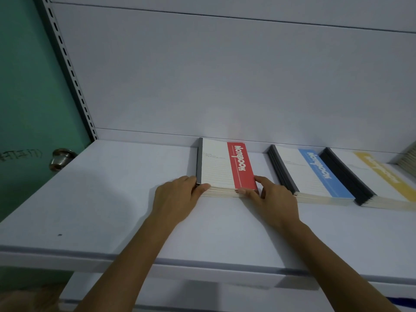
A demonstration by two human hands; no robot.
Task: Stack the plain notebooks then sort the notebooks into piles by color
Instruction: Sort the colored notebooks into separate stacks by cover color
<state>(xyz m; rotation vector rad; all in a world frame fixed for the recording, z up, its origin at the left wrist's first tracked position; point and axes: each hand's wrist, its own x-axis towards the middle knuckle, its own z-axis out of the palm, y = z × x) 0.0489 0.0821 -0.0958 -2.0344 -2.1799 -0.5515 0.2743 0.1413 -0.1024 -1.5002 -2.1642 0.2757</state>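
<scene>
A pile of red-striped notebooks [221, 166] lies flat on the white shelf [112, 199], near its back wall. My left hand [177, 197] grips the pile's near left corner, thumb on the top cover. My right hand [272, 197] holds the near right corner, fingers against the page edges. To the right lies a pile of blue-striped notebooks [315, 174], and further right a pile of yellow-striped notebooks [378, 181], partly cut off by the frame edge.
A stack of pale pages [408, 157] shows at the far right edge. The shelf's slotted metal upright [67, 70] stands at the left, with a green door and its round knob [60, 158] beyond. The shelf's front lip [202, 264] runs below my forearms.
</scene>
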